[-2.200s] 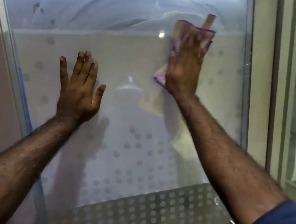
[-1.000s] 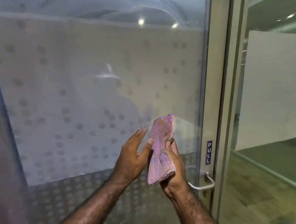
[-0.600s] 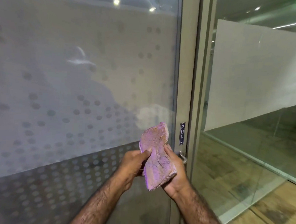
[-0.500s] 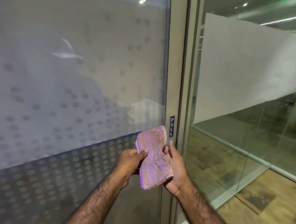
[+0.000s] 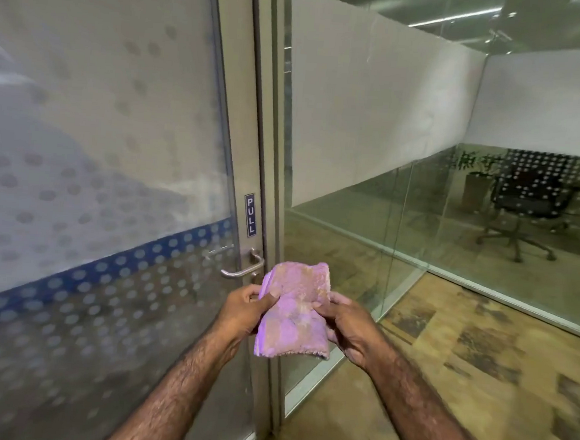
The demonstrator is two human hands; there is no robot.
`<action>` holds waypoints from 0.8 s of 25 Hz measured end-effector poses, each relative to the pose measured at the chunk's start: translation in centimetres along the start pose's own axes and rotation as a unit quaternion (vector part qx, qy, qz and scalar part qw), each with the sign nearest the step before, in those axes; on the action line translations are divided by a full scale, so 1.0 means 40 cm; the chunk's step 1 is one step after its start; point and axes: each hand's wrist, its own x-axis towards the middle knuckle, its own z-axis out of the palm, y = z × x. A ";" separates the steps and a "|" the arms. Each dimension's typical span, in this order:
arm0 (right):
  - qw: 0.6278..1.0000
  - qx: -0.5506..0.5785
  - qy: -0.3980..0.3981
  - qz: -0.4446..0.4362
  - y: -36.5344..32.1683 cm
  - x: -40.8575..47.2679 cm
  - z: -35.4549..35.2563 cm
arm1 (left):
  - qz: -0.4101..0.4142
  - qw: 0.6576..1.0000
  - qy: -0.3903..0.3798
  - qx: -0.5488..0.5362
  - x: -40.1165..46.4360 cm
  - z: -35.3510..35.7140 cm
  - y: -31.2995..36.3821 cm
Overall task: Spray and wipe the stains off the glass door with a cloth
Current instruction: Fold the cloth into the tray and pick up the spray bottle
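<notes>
A pink cloth (image 5: 292, 309), soiled with brownish marks, is held in front of me at waist height. My left hand (image 5: 241, 311) pinches its left edge and my right hand (image 5: 346, 327) grips its right edge, spreading it between them. The glass door (image 5: 98, 137) with frosted dotted film fills the left half of the view. Both hands are off the glass, just right of the door's metal lever handle (image 5: 242, 271). No spray bottle is in view.
A "PULL" label (image 5: 250, 214) sits on the door frame above the handle. To the right stands a glass partition (image 5: 374, 122) with a frosted band, with an office chair (image 5: 529, 209) and a potted plant (image 5: 475, 174) behind it. Patterned brown floor (image 5: 477, 370) lies at lower right.
My right hand came down off the glass with the cloth and my left hand joined it. The view swung right toward the door's edge, and the cloth is now spread wider between both hands.
</notes>
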 end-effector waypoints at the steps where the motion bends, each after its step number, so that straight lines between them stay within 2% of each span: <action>1: 1.000 0.001 0.009 0.002 -0.008 -0.017 -0.040 | 0.000 1.000 -0.012 -0.004 -0.001 0.040 0.000; 5: 1.000 0.007 0.003 0.014 -0.029 -0.098 -0.217 | -0.035 0.993 -0.106 -0.047 -0.027 0.217 0.005; 8: 0.999 0.012 0.050 0.005 -0.049 -0.158 -0.375 | -0.063 0.975 -0.200 -0.069 -0.059 0.361 -0.006; 20: 0.977 0.071 0.198 -0.031 -0.075 -0.477 -1.020 | -0.064 0.934 -0.351 -0.021 -0.236 1.018 -0.055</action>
